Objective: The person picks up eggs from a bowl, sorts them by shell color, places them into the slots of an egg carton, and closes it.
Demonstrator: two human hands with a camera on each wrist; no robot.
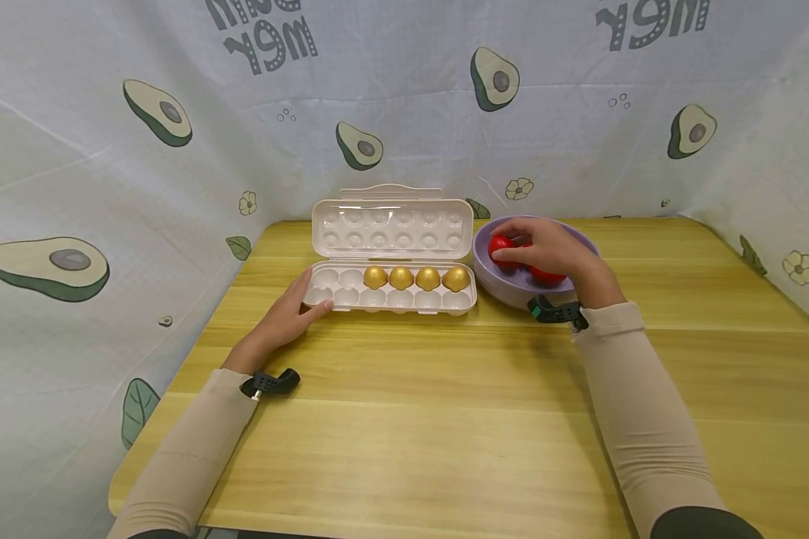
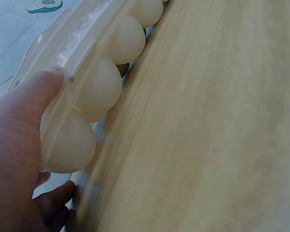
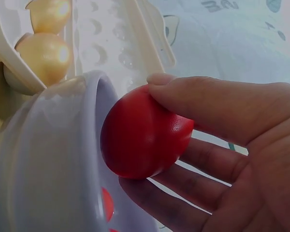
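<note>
My left hand (image 1: 279, 322) grips the left end of a white plastic egg carton (image 1: 346, 299), its thumb (image 2: 48, 82) on the front edge and its fingers at the end. The carton's lid (image 1: 392, 224) stands open at the back. Several gold eggs (image 1: 401, 278) sit in the right part of the back row; the front row's cups hold nothing. To the right, my right hand (image 1: 549, 243) pinches a red egg (image 3: 140, 133) between thumb and fingers, over the purple bowl (image 1: 495, 284). More red eggs (image 1: 544, 277) lie in the bowl, partly hidden by that hand.
The bowl stands close against the carton's right end, near the back edge of the wooden table (image 1: 404, 419). Behind hangs a white cloth (image 1: 411, 90) printed with avocados, which also covers both sides.
</note>
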